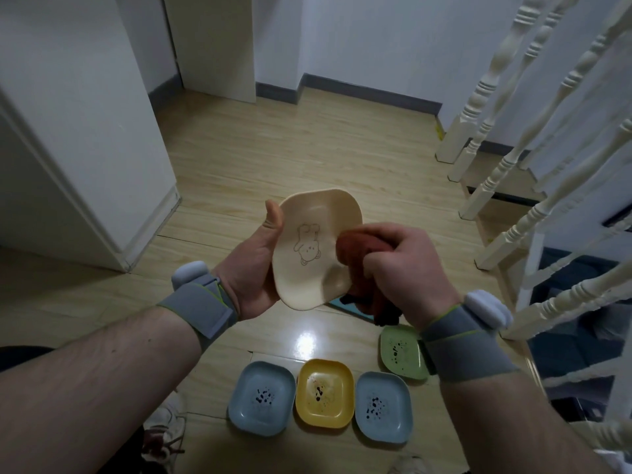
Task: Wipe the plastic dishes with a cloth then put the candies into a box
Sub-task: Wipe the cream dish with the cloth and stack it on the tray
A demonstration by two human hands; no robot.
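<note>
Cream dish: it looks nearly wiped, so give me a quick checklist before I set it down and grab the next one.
1. Cream dish face spotless: ok, only its bear drawing shows.
2. Left hand grips the dish: ok.
3. Right hand grips the brown cloth: ok.
4. Dishes left on the floor: not ok, left blue dish, yellow dish, right blue dish and green dish are spotted.
5. Candies and box: cannot tell.

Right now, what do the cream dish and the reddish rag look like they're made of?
Cream dish: likely plastic, with a smooth matte finish, thin moulded rim and printed bear outline. Reddish rag: soft woven cloth, going by how it bunches and folds in the right hand.
</note>
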